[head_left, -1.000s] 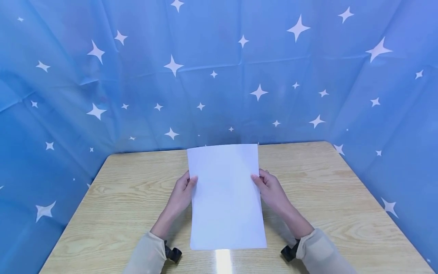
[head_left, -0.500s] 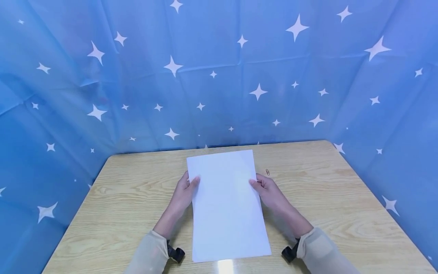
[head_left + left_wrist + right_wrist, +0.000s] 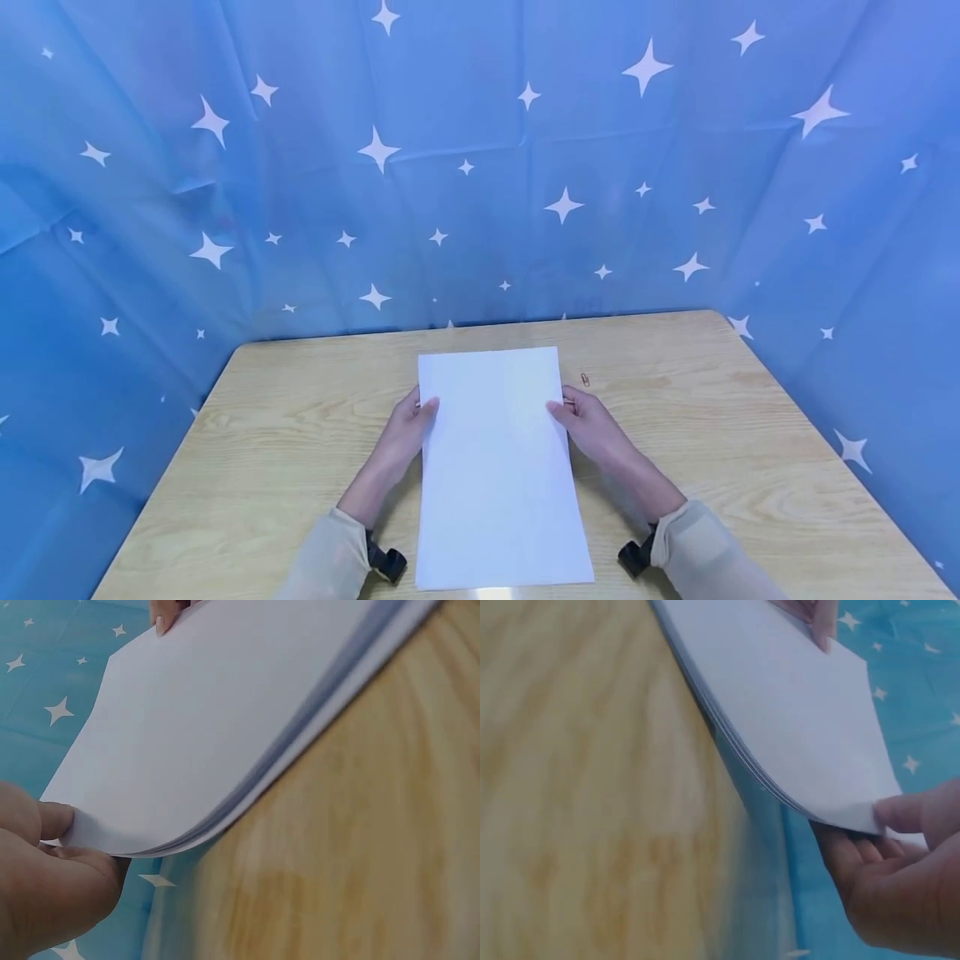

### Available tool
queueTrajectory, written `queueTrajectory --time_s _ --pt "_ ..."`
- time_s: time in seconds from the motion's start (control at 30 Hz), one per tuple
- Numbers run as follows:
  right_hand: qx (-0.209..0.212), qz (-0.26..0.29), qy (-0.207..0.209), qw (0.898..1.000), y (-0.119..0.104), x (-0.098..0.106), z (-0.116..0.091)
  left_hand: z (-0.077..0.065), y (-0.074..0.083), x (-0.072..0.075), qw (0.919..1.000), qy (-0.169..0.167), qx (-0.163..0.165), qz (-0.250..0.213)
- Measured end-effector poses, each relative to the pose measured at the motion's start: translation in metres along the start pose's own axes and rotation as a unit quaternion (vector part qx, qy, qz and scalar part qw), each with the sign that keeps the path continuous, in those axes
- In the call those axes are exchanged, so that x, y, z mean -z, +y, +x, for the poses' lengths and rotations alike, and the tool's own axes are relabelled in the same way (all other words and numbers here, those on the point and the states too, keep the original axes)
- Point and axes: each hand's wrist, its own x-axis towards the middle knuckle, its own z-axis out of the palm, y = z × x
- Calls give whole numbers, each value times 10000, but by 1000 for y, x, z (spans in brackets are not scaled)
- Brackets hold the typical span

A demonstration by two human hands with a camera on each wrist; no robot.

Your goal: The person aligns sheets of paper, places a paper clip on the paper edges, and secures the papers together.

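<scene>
Several sheets of white paper [image 3: 495,475] are held as one stack between both hands, above the middle of the table. My left hand [image 3: 402,429] pinches the stack's left edge, thumb on top and fingers underneath. On the opposite edge my right hand [image 3: 596,427] grips the same way. The layered edges of the paper stack [image 3: 731,739] show in the right wrist view, where the sheets bend near the hand. A small reddish paper clip [image 3: 585,380] lies on the table just beyond the right hand, touched by neither hand.
The light wooden table [image 3: 750,442] has rounded far corners. A blue curtain [image 3: 465,167] with white stars hangs behind it and along both sides. A bright reflection [image 3: 493,593] shows at the near edge of the paper.
The paper stack has come down and nearer to me, its far edge now lower in the head view. The paper clip, mostly hidden a second ago, is now visible. Both hands keep their hold.
</scene>
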Motion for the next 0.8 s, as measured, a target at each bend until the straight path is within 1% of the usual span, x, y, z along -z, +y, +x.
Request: queueTrajectory --time_s 0.13,0.2,0.37,0.5,0.6,0.7,0.8 --pt "79 -210 39 9997 2 4 -2 0 -3 -4 9999 -82 108 50" --pt "144 -237 -23 9996 2 6 -3 0 -4 -5 9998 -73 174 13" --pt "257 -156 -204 9993 3 9 -3 4 -8 -6 9992 -111 335 -211" --pt "265 -178 -175 9993 4 10 -2 7 -12 -6 9974 -263 430 -510" --pt "315 -168 -163 9992 4 10 0 8 -15 -5 9956 -355 430 -758" --pt "319 -137 -182 9992 5 8 0 7 -17 -3 9945 -439 439 -849" --pt "293 -77 -250 9992 5 7 0 5 -18 -1 9940 -539 442 -842"
